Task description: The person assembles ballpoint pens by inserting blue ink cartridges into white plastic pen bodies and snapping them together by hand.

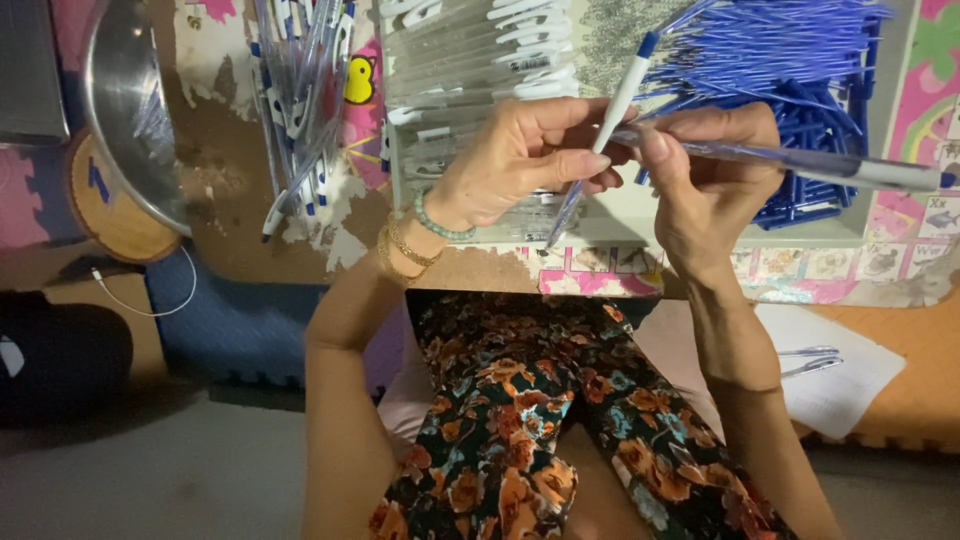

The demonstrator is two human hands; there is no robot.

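Note:
My left hand grips a white pen with a blue end, held steeply with its tip pointing down. My right hand holds a clear pen barrel with a blue tip that sticks out to the right. Both hands meet above a low tray. In the tray's left part lie clear barrels with white clips. Its right part holds a heap of blue refills. Green and gold bracelets circle my left wrist.
A metal bowl sits at the upper left, next to a loose bundle of finished pens. A round wooden disc and a white cable lie below it. Paper with two pens rests at right. My floral-trousered legs fill the bottom.

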